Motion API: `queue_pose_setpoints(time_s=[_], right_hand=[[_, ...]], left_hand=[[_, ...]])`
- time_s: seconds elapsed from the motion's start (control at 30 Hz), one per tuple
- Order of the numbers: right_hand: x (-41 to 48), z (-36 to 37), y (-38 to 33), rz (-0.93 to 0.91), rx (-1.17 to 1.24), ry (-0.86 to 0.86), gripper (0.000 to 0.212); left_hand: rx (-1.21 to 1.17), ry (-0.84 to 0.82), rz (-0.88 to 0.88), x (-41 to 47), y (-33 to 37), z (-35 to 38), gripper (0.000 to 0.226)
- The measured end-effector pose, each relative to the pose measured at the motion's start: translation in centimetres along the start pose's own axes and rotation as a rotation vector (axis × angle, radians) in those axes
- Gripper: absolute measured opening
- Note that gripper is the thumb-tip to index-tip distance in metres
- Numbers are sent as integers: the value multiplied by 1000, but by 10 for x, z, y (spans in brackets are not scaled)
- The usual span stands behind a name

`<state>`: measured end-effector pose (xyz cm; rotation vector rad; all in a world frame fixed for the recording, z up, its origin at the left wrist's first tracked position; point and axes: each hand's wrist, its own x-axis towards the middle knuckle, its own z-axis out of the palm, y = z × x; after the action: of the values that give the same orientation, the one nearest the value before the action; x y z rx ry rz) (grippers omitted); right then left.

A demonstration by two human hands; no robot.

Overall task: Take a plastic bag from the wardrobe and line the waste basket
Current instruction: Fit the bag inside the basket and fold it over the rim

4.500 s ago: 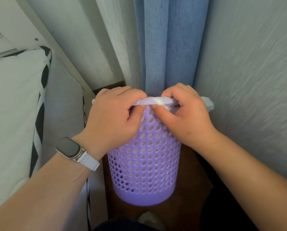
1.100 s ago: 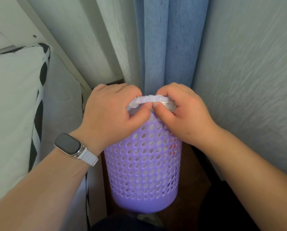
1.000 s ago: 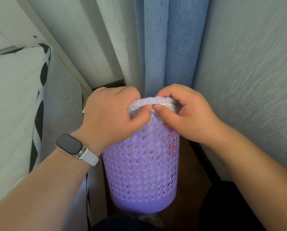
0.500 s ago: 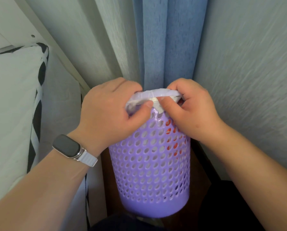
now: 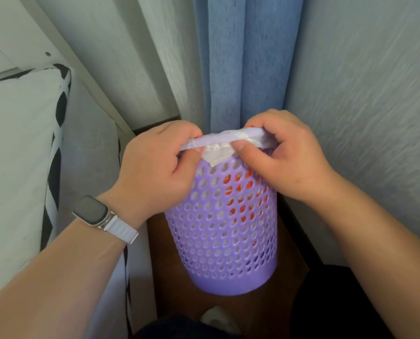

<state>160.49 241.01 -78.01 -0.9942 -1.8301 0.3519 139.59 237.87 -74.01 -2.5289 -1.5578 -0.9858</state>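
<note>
1. A person's left hand (image 5: 160, 165) and right hand (image 5: 287, 155) fit the plastic bag (image 5: 217, 154) over the near rim of the purple waste basket (image 5: 223, 241). The basket stands on the wooden floor (image 5: 165, 277) in a corner, just in front of a blue curtain (image 5: 243, 69).
2. 0.5 seconds earlier the film sat bunched between hands that nearly touched. Now the hands have drawn apart along the rim, and the film lies stretched thin over it, with 1 white flap folded down outside.
3. The fingers (image 5: 179, 129) of both hands are curled, thumbs underneath, pinching the film against the rim.
4. The near edge looks seated, so the lining seems close to done. The far rim is hidden behind the hands, so full coverage cannot be confirmed. Pale film and something orange show through the basket's holes.
</note>
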Motion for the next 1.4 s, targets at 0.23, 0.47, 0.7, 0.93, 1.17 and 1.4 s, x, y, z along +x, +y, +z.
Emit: queue_pose_setpoints(time_s=[0.23,0.47,0.7,0.93,1.17,1.4], right_hand=[[-6,9,-2,7,-34,-3,24],[-7,12,-9,11,12,-60,23],[1,-2,-1,-99,-134,-52,25],[-1,-1,-3,0,-77,-6,27],[-7,11,-12,77,-52,30,32],[-4,5,-7,-10,10,-39,27]], left_hand=[[80,-36,126,4,7,-1,31],[137,-96,174,4,8,4,21],[53,-33,43,3,2,1,20],[-98,-24,17,2,1,1,21],[132,-44,197,4,8,4,30],[66,-49,117,5,3,0,20]])
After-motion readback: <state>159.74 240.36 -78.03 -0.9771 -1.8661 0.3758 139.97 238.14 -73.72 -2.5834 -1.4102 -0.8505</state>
